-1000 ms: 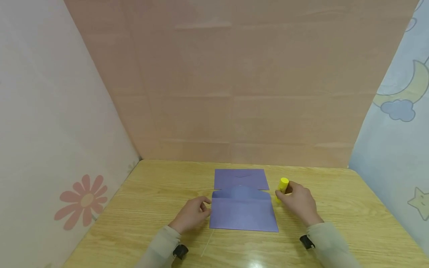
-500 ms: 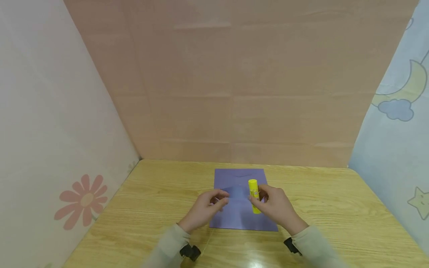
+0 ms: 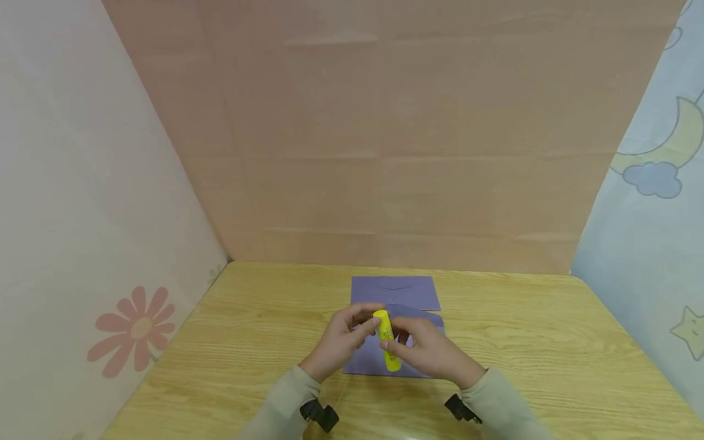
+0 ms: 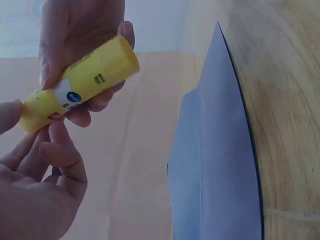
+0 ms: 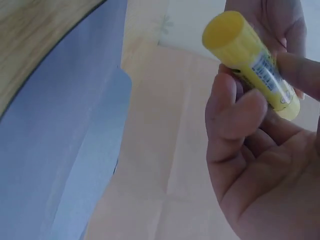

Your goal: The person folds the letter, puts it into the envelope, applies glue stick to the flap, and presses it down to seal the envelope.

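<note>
A yellow glue stick is held tilted above the purple envelope, with both hands on it. My right hand grips its body between thumb and fingers. At the upper end, my left hand pinches it, thumb on the near side. In the left wrist view the label of the glue stick faces the camera, and its far end points up right. A barcode shows on the glue stick in the right wrist view. The envelope lies with its flap unfolded; the hands partly cover it.
Behind the envelope lies a flat purple paper piece with a small curved line on it. The wooden table meets a brown paper backdrop, with patterned walls at both sides.
My right hand has carried the glue stick leftward from beside the envelope to above it. The left hand has come in from the envelope's left side and taken hold of the stick's upper end.
</note>
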`<state>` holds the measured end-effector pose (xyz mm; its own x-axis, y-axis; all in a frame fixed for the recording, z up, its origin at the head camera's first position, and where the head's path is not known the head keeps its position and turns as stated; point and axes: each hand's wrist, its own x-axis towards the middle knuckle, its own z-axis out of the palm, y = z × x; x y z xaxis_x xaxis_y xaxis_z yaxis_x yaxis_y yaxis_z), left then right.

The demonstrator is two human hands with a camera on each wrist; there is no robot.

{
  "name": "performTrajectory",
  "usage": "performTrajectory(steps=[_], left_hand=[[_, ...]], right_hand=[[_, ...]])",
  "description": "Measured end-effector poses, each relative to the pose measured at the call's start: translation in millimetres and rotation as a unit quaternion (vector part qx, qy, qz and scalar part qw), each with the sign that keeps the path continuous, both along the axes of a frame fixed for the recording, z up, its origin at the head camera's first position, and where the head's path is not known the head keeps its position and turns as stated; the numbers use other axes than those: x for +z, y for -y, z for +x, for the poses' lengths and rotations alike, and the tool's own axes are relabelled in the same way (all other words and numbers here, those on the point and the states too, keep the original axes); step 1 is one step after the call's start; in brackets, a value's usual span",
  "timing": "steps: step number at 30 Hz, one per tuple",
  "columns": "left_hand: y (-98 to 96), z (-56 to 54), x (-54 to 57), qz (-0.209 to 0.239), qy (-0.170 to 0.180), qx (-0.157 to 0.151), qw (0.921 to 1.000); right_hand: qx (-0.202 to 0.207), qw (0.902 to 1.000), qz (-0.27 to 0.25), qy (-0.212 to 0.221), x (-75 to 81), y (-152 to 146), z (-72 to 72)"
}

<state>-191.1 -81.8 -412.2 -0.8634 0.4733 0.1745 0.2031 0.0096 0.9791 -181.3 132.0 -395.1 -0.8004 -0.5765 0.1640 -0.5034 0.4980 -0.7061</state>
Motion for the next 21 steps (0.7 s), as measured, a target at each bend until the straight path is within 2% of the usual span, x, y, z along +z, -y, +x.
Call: performTrajectory(steps=[3,12,17,21], left_hand=[[0.7,-0.2,0.1,0.013,0.007,-0.011,0.9998],[2.0,-1.8,-2.5,0.049,0.031,-0.008,0.9983],[2.8,-0.8,-2.3,0.068,0.057,-0.004,0.9960],[4.1,-1.6,-2.5,0.081,0.081,0.002,0.9934]], right_hand=[[0.001,1.0000,-0.003,0.003,-1.5,1,0.2],[-0.040,0.9991,0.006,0.016,0.3,8,4.2],[-0.053,0.9983,-0.004,0.025,0.7,14,5.6],[-0.040,0.9973,-0.026,0.057,-0.1,16,5.6]])
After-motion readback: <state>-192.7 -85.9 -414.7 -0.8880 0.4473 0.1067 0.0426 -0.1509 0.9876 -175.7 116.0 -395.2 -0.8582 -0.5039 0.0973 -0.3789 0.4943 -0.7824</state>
